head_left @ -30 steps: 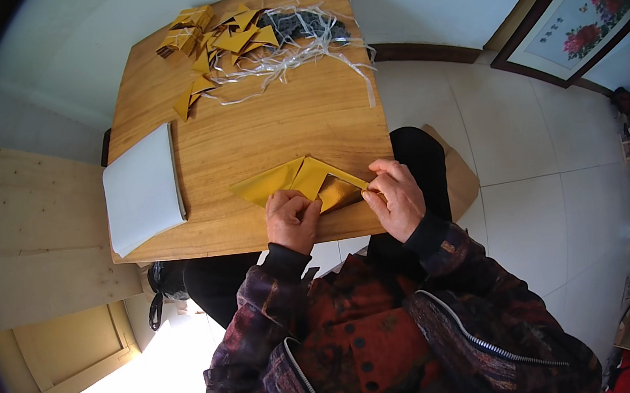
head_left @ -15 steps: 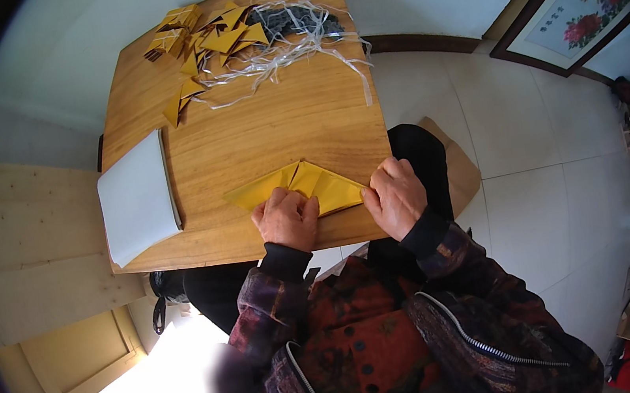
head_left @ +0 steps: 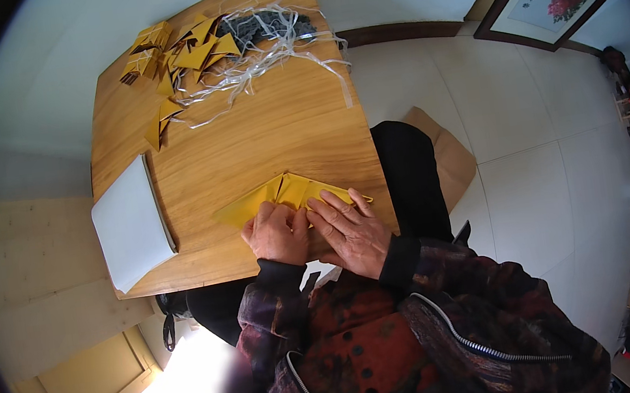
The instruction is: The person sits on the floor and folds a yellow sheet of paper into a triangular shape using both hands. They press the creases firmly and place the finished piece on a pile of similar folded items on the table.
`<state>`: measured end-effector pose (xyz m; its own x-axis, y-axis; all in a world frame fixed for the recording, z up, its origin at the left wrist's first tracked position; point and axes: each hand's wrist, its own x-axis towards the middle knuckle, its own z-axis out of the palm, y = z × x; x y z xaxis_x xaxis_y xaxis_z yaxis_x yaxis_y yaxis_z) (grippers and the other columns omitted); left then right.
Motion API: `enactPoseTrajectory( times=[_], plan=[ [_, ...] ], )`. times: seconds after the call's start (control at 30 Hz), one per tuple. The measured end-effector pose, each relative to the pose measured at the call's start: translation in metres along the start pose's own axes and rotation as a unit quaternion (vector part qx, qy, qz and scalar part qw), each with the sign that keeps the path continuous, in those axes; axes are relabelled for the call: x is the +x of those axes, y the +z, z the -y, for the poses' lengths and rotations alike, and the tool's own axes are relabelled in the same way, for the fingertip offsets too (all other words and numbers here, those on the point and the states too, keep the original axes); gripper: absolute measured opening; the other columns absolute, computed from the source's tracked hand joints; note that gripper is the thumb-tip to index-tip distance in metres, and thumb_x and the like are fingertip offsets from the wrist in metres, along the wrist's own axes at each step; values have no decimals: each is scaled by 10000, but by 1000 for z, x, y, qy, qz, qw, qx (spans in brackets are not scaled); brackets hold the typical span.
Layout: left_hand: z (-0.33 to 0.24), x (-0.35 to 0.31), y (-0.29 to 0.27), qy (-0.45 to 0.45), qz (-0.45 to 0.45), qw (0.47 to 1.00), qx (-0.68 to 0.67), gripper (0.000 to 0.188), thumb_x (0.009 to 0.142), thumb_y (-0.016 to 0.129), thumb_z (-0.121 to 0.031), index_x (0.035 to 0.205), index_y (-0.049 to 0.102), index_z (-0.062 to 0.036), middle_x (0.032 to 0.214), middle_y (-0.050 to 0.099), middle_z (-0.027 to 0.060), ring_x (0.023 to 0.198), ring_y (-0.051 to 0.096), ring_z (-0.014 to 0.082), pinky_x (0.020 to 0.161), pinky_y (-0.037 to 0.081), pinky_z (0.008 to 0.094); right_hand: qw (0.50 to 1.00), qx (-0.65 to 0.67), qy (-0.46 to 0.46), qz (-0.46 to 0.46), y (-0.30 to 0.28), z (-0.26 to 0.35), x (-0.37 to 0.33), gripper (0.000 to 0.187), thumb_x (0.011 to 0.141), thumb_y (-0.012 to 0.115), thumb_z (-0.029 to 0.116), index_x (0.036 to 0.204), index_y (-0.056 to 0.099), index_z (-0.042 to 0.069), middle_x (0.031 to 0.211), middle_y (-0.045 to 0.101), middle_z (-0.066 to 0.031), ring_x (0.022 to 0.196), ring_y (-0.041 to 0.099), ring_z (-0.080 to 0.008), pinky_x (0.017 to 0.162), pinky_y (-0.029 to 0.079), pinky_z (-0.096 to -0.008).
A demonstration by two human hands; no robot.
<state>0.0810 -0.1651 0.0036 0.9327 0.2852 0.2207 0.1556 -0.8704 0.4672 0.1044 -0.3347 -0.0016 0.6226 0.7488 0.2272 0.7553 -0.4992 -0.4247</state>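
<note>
A sheet of golden-yellow paper [head_left: 294, 187], folded into a wide, low triangle, lies near the table's front edge with its peak pointing away from me. My left hand [head_left: 278, 231] is closed, its curled fingers gripping the paper at the middle of the near edge; the fingertips are partly hidden. Beside it, my right hand [head_left: 353, 233] lies flat across the right half of the paper, fingers stretched out and slightly spread. The two hands almost touch at the thumbs.
On the wooden table [head_left: 245, 150], a stack of white paper [head_left: 132, 224] lies at the left. Folded golden pieces [head_left: 194, 53], tied golden bundles [head_left: 146, 50], tangled clear plastic strips [head_left: 266, 68] and a dark grey clump [head_left: 249, 28] sit at the far end.
My right hand has moved left from the paper's right corner and flattened onto its right half. My left hand stays on the paper. The whole view has shifted slightly.
</note>
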Motion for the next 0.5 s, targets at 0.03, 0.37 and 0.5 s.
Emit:
enactPoseTrajectory(
  times=[0.03, 0.37, 0.5],
  plan=[
    [0, 0, -1, -11, 14, 1000, -2, 173, 803, 708, -245, 714, 641, -112, 784, 587, 44, 796, 595, 262, 842, 373, 408, 1000, -6, -2, 3, 1, -2, -1, 775, 819, 683, 455, 1426, 433, 44, 1507, 388, -110, 1436, 293, -274, 1169, 161, -540],
    [0, -1, -2, -23, 24, 999, -12, 154, 798, 697, -223, 726, 638, -101, 793, 589, 48, 807, 593, 265, 855, 374, 406, 1000, 12, 7, 25, -4, -9, 3, 761, 834, 665, 466, 1411, 439, 23, 1505, 387, -115, 1441, 267, -286, 1176, 124, -523],
    [1, -1, -1, -23, 20, 1000, -7, 156, 799, 698, -218, 731, 635, -92, 796, 588, 54, 812, 590, 270, 852, 379, 411, 999, 14, 8, 28, -4, -11, 6, 769, 828, 672, 469, 1414, 435, 30, 1509, 379, -114, 1443, 267, -276, 1178, 123, -512]
  ],
)
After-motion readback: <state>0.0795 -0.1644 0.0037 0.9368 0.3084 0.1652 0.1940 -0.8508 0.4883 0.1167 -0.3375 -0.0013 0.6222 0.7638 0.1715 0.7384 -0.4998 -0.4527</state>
